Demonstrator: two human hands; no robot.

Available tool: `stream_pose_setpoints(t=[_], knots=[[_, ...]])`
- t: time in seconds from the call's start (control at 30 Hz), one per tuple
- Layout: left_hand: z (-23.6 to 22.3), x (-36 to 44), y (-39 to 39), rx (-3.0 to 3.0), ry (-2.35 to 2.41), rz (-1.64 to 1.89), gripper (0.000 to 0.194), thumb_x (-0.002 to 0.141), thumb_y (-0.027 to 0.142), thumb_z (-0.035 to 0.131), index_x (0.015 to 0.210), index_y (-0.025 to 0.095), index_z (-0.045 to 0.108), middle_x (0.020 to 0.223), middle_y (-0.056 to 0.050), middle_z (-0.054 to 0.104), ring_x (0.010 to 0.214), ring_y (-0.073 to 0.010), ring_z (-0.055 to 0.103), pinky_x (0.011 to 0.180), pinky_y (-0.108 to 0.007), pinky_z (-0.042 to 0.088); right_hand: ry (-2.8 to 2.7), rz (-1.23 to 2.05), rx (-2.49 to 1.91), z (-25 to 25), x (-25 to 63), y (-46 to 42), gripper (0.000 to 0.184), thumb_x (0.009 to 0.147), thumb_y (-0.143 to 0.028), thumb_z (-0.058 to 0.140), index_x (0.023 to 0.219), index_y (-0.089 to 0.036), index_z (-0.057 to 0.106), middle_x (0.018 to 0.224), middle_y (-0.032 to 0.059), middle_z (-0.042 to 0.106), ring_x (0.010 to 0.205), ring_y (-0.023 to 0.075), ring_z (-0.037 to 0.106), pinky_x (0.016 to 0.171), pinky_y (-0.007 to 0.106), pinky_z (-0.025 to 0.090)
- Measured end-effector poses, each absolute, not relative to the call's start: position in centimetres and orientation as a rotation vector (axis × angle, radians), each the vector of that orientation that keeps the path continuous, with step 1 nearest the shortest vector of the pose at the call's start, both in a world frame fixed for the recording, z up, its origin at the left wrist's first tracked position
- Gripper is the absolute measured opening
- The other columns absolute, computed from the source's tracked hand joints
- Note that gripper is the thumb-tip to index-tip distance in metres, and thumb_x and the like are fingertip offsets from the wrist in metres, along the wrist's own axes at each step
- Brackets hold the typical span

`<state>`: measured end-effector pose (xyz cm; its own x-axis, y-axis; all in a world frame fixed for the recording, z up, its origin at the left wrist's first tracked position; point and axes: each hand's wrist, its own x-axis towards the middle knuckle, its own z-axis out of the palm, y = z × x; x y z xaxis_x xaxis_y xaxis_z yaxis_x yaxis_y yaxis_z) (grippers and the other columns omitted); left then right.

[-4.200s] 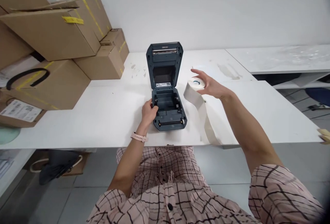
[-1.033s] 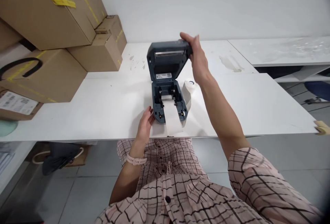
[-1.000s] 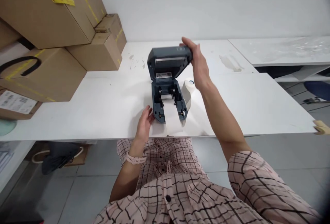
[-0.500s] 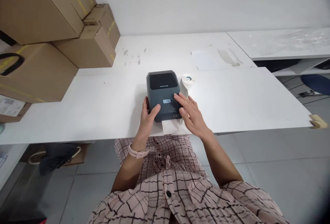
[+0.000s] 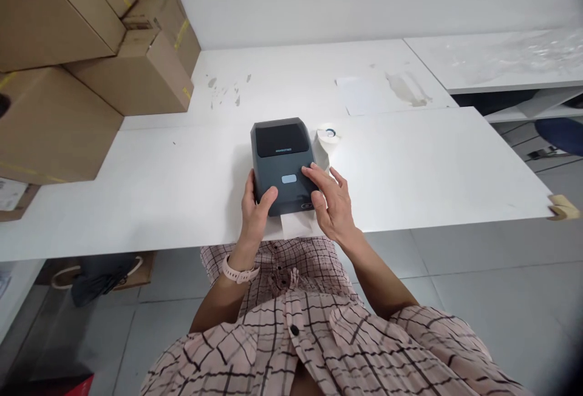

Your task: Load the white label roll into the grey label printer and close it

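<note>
Now closed over the paper strip [image 5: 297, 225], the printer [image 5: 282, 166] on the table [image 5: 432, 162] looks loaded. The left hand [image 5: 255, 217] clasps its side; the right hand [image 5: 334, 209] rests on top, fingers spread.

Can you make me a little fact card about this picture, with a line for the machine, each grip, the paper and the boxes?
machine: dark, closed, sitting on the white table
left grip: holding the machine's left side, thumb on top
right grip: spread, fingers touching the machine's top near its right edge
paper strip: poking out at the machine's front
paper roll: right of the machine
cardboard boxes: piled up on the left
</note>
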<state>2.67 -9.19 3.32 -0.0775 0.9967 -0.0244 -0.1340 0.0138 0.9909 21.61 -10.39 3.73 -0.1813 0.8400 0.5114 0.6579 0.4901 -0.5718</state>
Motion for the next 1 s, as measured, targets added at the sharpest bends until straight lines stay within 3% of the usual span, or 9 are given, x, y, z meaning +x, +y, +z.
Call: stream_pose_setpoints(t=[0.17,0.2,0.27,0.33,0.4,0.57,0.7,0.87,1.0], knots=[[1.9,3.0,-13.3,1.032,1.535,1.357,0.076,0.085,0.057,0.075,0.15,0.029,0.045,0.159,-0.011,0.047,0.141,-0.0288,0.051,0.111,-0.038,0.049,-1.864,0.207,-1.241,3.6,21.0,-10.4,0.045,0.112,-0.036,0.027,0.151,-0.032,0.049,0.145,0.0043,0.07,0.144,0.0219,0.058,0.128,0.051,0.032],[1.4,3.1,-14.6,0.996,1.654,1.412,0.07,0.083,0.059,0.077,0.141,0.028,0.052,0.149,-0.011,0.055,0.131,-0.0271,0.056,0.104,-0.037,0.051,-1.858,0.209,-1.233,3.6,20.9,-10.5,0.044,0.112,-0.035,0.028,0.151,-0.032,0.049,0.145,0.0039,0.07,0.144,0.0215,0.058,0.128,0.05,0.032],[0.6,3.4,-16.8,0.898,1.677,1.365,0.046,0.084,0.066,0.07,0.106,0.026,0.065,0.104,-0.005,0.067,0.091,-0.0207,0.062,0.08,-0.034,0.053,-1.858,0.218,-1.24,3.5,20.9,-10.5,0.045,0.112,-0.034,0.028,0.152,-0.032,0.048,0.146,0.004,0.069,0.145,0.0216,0.058,0.128,0.05,0.032],[0.4,3.8,-17.8,0.865,1.477,1.105,0.051,0.086,0.073,0.061,0.077,0.023,0.064,0.073,-0.002,0.06,0.063,-0.0155,0.051,0.061,-0.032,0.045,-1.86,0.22,-1.266,3.5,20.8,-10.6,0.046,0.112,-0.036,0.028,0.152,-0.031,0.048,0.147,0.0051,0.068,0.146,0.0228,0.056,0.128,0.051,0.031],[1.0,4.4,-17.7,0.802,1.303,0.908,0.057,0.086,0.074,0.058,0.066,0.021,0.062,0.062,-0.001,0.054,0.053,-0.012,0.042,0.052,-0.03,0.035,-1.852,0.213,-1.277,3.5,20.7,-10.6,0.046,0.112,-0.037,0.028,0.151,-0.03,0.05,0.147,0.0059,0.068,0.146,0.0239,0.056,0.128,0.052,0.031],[2.1,5.5,-16.2,0.724,1.219,0.98,0.054,0.072,0.067,0.078,0.063,0.021,0.051,0.056,0.006,0.044,0.048,-0.0064,0.03,0.047,-0.024,0.022,-1.848,0.176,-1.243,3.6,20.7,-10.5,0.041,0.112,-0.034,0.034,0.148,-0.03,0.053,0.142,0.0057,0.071,0.142,0.023,0.06,0.127,0.052,0.033],[0.3,5.5,-16.2,0.815,1.288,0.997,0.058,0.074,0.075,0.072,0.064,0.021,0.052,0.052,0.008,0.035,0.047,-0.0066,0.026,0.048,-0.024,0.02,-1.856,0.162,-1.266,3.5,20.7,-10.5,0.041,0.112,-0.032,0.035,0.148,-0.031,0.053,0.142,0.0063,0.071,0.142,0.0238,0.06,0.125,0.054,0.035],[-1.4,5.0,-16.1,0.938,1.287,0.972,0.059,0.078,0.078,0.066,0.073,0.02,0.062,0.055,0.006,0.042,0.05,-0.0087,0.03,0.05,-0.025,0.023,-1.847,0.086,-1.244,3.9,20.5,-10.3,0.036,0.109,-0.031,0.044,0.144,-0.03,0.056,0.135,0.0068,0.075,0.135,0.0261,0.065,0.123,0.056,0.038],[-0.9,4.3,-16.5,0.955,1.271,0.913,0.056,0.084,0.075,0.063,0.066,0.021,0.058,0.052,0.006,0.038,0.049,-0.0103,0.032,0.051,-0.027,0.026,-1.945,0.048,-1.191,4.7,20.1,-10.2,0.039,0.105,-0.037,0.053,0.144,-0.031,0.056,0.126,0.0056,0.078,0.129,0.0294,0.067,0.124,0.057,0.038]])
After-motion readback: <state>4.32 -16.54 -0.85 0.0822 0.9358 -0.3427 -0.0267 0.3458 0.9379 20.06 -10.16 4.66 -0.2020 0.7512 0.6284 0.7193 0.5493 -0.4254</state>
